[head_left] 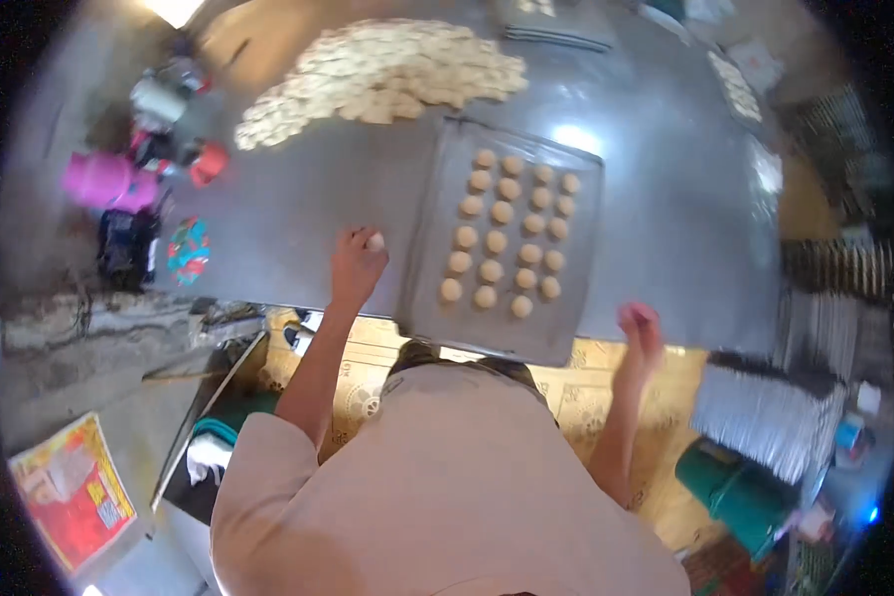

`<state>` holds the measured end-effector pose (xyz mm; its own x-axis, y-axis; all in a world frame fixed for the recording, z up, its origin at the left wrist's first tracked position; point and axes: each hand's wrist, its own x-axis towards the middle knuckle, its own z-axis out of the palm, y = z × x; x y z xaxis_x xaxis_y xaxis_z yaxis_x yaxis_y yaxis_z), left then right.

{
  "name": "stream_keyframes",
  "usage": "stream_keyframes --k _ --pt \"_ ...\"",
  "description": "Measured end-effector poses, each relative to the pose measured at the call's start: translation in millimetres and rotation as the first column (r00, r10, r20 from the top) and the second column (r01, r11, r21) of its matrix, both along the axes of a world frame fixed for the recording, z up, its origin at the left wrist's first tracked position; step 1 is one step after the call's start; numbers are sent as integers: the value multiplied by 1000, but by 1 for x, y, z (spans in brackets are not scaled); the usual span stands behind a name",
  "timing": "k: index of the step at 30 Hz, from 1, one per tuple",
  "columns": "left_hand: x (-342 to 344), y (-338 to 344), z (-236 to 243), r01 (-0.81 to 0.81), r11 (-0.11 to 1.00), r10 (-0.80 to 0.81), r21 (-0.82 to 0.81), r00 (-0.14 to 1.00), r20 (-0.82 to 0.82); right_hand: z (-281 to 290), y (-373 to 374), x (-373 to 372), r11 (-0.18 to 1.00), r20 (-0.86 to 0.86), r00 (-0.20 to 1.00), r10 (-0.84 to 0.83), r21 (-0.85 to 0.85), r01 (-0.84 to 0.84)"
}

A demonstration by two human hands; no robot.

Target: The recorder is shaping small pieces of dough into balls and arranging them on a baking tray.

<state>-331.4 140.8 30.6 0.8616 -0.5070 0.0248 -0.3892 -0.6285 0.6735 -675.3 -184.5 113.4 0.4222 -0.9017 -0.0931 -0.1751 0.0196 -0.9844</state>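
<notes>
Metal baking tray [487,336]: dough balls [496,241] in columns. Left of tray: left hand [360,260] clasping one dough ball [374,241], gentle grip advisable for roundness. Right of tray: right hand [641,323], apart, blurred, grasp indeterminable

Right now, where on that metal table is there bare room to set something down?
The table is bare just right of the tray, and between the left hand and the red-and-teal item, short of the heap of pale pieces. It's crowded at that heap and on the tray, with its rows of pale balls.
</notes>
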Motion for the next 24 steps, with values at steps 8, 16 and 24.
stream_keyframes --k 8,16,24 --pt "-199 -173 29 556 829 -546 64 778 309 -25 -38 -4 983 11 983 181 28 -181" --pt "-156 -195 56 273 961 -256 -35 935 246 -58 -59 57 866 -182 892 414 -225 -448" --pt "-150 -179 16 305 939 -333 157 921 202 -98 -25 70 756 -341 763 550 -186 -628"
